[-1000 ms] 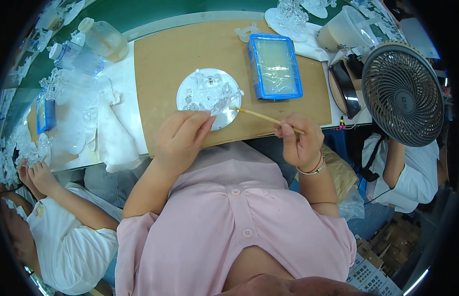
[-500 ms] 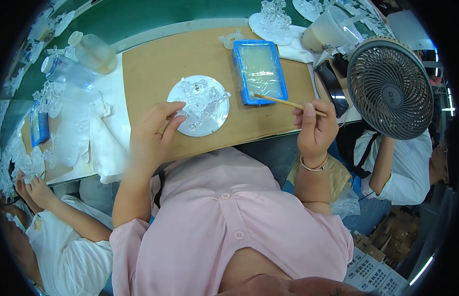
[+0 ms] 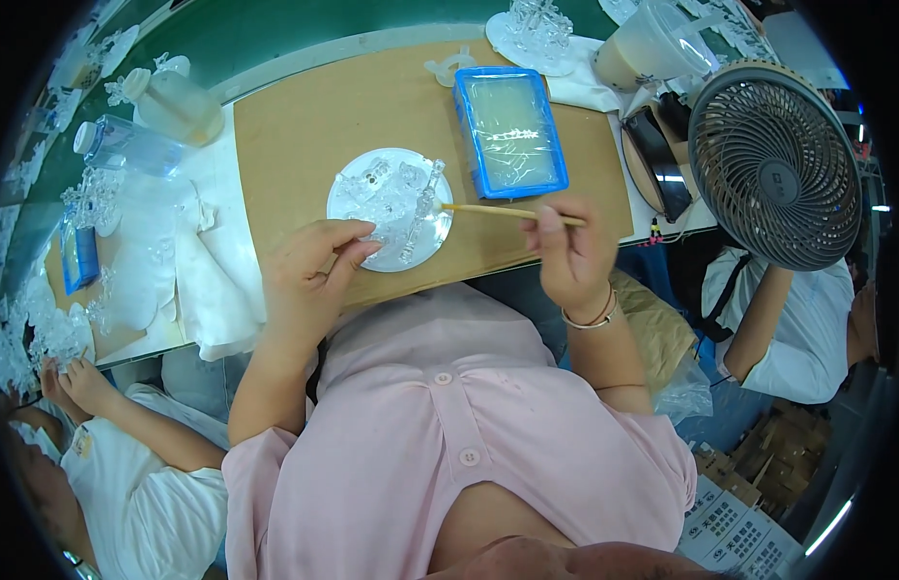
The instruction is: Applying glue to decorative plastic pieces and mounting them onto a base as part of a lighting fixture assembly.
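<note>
In front of me a round white plate (image 3: 436, 236) bears a cluster of clear plastic pieces (image 3: 391, 198). My left hand (image 3: 314, 266) is at the plate's lower left, thumb and index finger pinched on the near end of a clear plastic piece. How much of it lies between the fingertips is hidden. A thin wooden stick (image 3: 503, 210) is in my right hand (image 3: 573, 253), gripped near its right end. Its pale left tip meets the clear pieces at the plate's right side. Behind the stick lies a blue rectangular tray (image 3: 463, 140) with a pale, film-like glossy surface.
A brown cardboard sheet (image 3: 314, 116) covers the worktop. To the left are plastic bottles (image 3: 130, 145) and white cloth (image 3: 213, 290); to the right, a fan (image 3: 773, 174) and a translucent jug (image 3: 638, 48). Co-workers sit on both sides, one's hands (image 3: 77, 385) at far left.
My right hand has moved left and slightly down, carrying the stick's tip from the blue tray to the clear pieces. My left hand has shifted slightly right and down, still at the plate's edge.
</note>
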{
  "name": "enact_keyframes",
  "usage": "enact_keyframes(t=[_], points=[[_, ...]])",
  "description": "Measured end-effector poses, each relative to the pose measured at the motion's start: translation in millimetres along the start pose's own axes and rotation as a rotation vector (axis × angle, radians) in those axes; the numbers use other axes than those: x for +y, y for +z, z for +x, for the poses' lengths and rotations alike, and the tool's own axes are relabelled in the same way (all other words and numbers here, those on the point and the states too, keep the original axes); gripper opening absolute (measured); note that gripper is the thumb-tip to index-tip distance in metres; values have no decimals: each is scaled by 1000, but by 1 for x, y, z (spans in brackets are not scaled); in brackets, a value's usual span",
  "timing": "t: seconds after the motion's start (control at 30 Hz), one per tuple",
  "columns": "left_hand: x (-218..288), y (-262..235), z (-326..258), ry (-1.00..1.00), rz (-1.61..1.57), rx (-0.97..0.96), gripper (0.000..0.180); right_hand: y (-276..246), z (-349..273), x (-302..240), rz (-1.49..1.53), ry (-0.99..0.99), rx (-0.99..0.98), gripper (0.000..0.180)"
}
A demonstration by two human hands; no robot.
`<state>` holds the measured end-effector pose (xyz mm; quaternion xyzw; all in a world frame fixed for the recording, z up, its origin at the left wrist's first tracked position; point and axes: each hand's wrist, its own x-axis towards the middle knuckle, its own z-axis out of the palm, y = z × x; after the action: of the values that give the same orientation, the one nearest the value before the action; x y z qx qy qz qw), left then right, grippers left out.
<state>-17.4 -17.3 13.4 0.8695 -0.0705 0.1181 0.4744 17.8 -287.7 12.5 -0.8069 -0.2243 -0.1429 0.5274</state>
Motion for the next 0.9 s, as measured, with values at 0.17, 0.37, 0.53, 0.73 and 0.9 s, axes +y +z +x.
enact_keyframes(t=[0.17, 0.37, 0.53, 0.73, 0.9], points=[[3, 1, 0, -34, -16, -40, 15, 2, 7, -3, -7, -35, -106, 8], [5, 6, -1, -27, -28, -34, 15, 4, 19, 1, -85, -113, -88, 6], [8, 8, 0, 14, -3, -17, 15, 1, 13, -5, -73, -56, -68, 5], [7, 12, 0, 31, 3, -7, 15, -1, 10, -5, -216, -124, -52, 4], [12, 17, -1, 2, 11, 6, 14, -4, -2, -16, -157, -170, -175, 3]])
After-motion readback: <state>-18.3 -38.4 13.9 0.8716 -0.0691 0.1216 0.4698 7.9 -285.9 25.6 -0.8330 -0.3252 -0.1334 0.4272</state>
